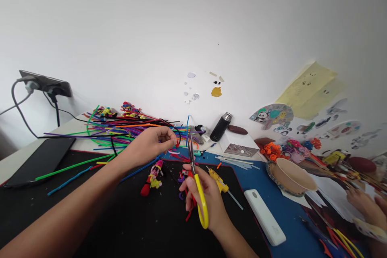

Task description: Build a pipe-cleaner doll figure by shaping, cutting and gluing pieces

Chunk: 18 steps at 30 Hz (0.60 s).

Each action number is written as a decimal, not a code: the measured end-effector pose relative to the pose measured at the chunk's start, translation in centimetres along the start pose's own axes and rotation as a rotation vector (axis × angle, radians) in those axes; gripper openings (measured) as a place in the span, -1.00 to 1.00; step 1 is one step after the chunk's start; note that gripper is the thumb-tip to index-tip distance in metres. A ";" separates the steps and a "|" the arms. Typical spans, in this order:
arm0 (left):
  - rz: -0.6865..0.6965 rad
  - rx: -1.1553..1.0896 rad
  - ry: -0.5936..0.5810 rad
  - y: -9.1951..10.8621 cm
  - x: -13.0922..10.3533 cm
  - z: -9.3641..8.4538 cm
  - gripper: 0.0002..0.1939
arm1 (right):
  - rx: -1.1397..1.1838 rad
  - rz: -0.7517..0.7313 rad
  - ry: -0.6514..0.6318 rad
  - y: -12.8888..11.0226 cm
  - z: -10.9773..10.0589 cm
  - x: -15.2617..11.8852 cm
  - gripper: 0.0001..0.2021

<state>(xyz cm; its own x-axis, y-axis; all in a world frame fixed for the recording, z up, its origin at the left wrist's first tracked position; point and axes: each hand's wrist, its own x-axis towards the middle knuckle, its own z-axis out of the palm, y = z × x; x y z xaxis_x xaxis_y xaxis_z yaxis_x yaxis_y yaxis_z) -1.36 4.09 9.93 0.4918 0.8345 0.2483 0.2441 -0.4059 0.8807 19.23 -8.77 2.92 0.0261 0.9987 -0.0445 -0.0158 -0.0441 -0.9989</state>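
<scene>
My left hand (154, 145) is closed in a pinch, with a small red bit (177, 143) at its fingertips. A dark curved pipe cleaner (179, 130) arcs up beside those fingers; whether it is in the pinch is hard to see. In my right hand (208, 189) are yellow-handled scissors (200, 197), their blades pointing up toward the left fingertips. Red and purple bent pieces (191, 206) show under and beside the right fingers. Between my forearms, a small pink, yellow and red pipe cleaner figure (155, 177) lies on the black mat (133, 225).
Many coloured pipe cleaners (105, 131) are heaped behind my left hand. A phone (42, 161) lies far left. To the right are a yellow glue gun (218, 180), a white case (264, 217), a black flask (220, 127) and a bowl (294, 175). Another person's hand (363, 205) is at far right.
</scene>
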 end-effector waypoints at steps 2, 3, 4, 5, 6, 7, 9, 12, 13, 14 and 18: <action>-0.014 0.010 -0.014 0.1 0.0 0.2 -0.71 | -0.059 -0.028 0.038 0.1 0.0 0.2 -0.27; -0.020 0.011 -0.021 0.2 0.0 0.3 -0.71 | -0.095 -0.055 0.059 0.2 -0.1 0.3 -0.31; -0.026 0.005 -0.029 0.2 0.0 0.4 -0.72 | -0.138 -0.093 0.081 0.4 -0.2 0.4 -0.36; -0.032 -0.007 -0.039 0.3 0.0 0.5 -0.71 | -0.189 -0.137 0.101 0.6 -0.3 0.4 -0.41; -0.041 -0.024 -0.052 0.3 -0.1 0.6 -0.71 | -0.246 -0.181 0.118 0.8 -0.4 0.5 -0.46; -0.051 -0.047 -0.067 0.4 -0.1 0.7 -0.72 | -0.304 -0.219 0.130 0.9 -0.5 0.5 -0.50; -0.073 -0.094 -0.094 0.5 -0.2 0.9 -0.72 | -0.407 -0.261 0.141 1.1 -0.6 0.4 -0.57; -0.103 -0.143 -0.122 0.7 -0.4 1.1 -0.73 | -0.504 -0.263 0.137 1.0 -0.7 0.2 -0.62; -0.110 -0.147 -0.125 0.8 -0.4 1.2 -0.73 | -0.523 -0.259 0.133 0.9 -0.7 0.1 -0.63; -0.116 -0.147 -0.124 0.8 -0.4 1.2 -0.73 | -0.539 -0.256 0.132 0.8 -0.7 0.0 -0.63; -0.129 -0.117 -0.121 0.6 -0.4 1.3 -0.72 | -0.575 -0.246 0.131 0.5 -0.7 -0.1 -0.62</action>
<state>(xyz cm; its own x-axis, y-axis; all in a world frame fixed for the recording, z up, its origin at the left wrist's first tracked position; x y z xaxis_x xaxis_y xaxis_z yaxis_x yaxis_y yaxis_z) -0.28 3.05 9.82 0.5609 0.8233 0.0867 0.2162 -0.2467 0.9447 19.88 -8.89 2.46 0.0833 0.9714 0.2225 0.5445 0.1426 -0.8266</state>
